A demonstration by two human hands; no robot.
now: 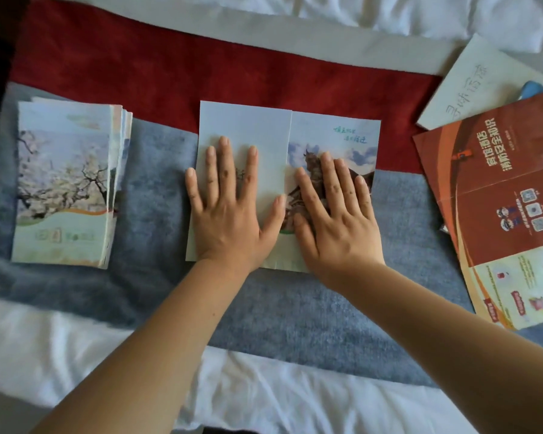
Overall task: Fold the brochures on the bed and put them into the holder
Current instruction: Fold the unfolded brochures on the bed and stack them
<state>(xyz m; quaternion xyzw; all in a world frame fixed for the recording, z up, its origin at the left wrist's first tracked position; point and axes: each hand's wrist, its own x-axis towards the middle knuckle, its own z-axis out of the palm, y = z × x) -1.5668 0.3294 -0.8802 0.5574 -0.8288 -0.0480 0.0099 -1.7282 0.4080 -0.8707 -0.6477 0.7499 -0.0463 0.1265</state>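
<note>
Two bare hands are laid palm-down on a glossy paper brochure (336, 133), and the straight fingers of each are spread apart. The left hand (229, 202) is set on the pale, plain panel that is folded over. The right hand (333, 211) is laid on the printed panel beside it, and the thumbs are held close together at the vertical fold line.

Beyond the fingertips the brochure's top edge is seen stepped, with the left panel standing higher than the right. The brochure is rested on a fuzzy grey-blue runner (157, 170), and its upper part is lapped over a band of red velvety cloth (170, 67).

Well out from the left hand's little finger a rectangular stack of folded brochures (66, 183) is seen, its right edges unevenly fanned, and a strip of runner is shown between. Out past the right hand's little finger a red unfolded leaflet (499, 198), marked by crease lines, is spread. Beyond it a pale sheet (480, 79) with faint writing is laid at an angle. Behind the wrists, crumpled white bedsheet (264, 386) is shown.
</note>
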